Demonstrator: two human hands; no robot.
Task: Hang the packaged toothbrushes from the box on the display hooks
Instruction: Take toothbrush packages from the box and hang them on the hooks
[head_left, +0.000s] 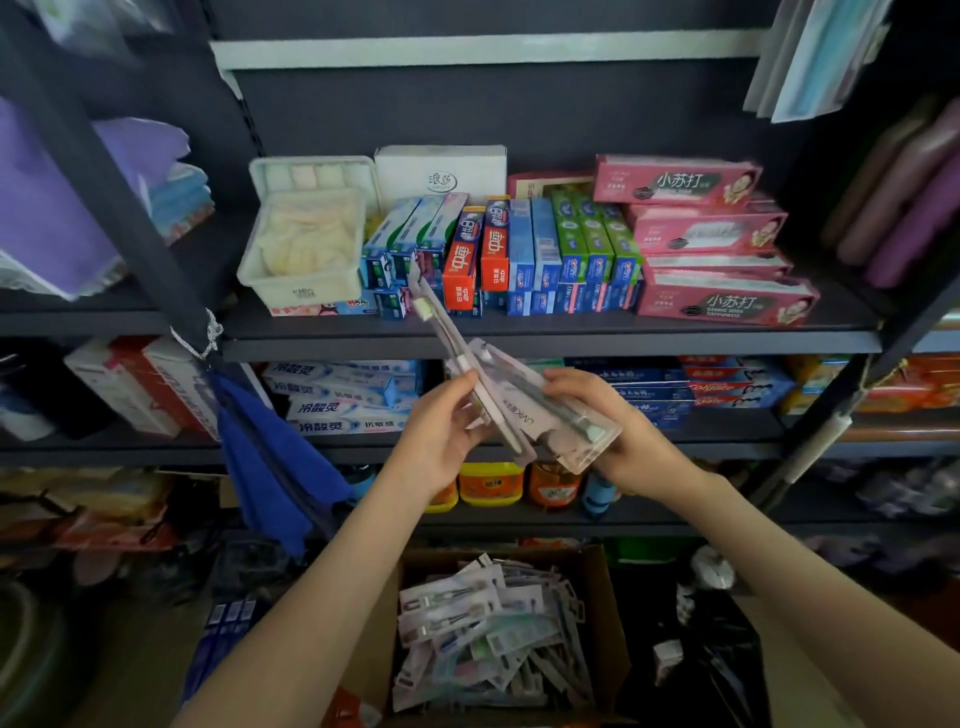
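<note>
My left hand (441, 431) pinches a slim packaged toothbrush (441, 322) near its lower end; the pack points up and left, its brush head in front of the toothpaste shelf. My right hand (618, 426) grips a small stack of clear toothbrush packs (550, 410) lying crosswise between both hands. Below, between my forearms, an open cardboard box (602, 587) on the floor holds several more packaged toothbrushes (483, 634) in a loose heap. No display hook shows clearly.
Dark metal shelving (519, 340) faces me, with toothpaste boxes (519, 249), pink cartons (711, 239) and a white tub (306, 249). A blue cloth (270, 462) hangs from the left upright. Lower shelves carry jars and more boxes. Dark bags lie right of the box.
</note>
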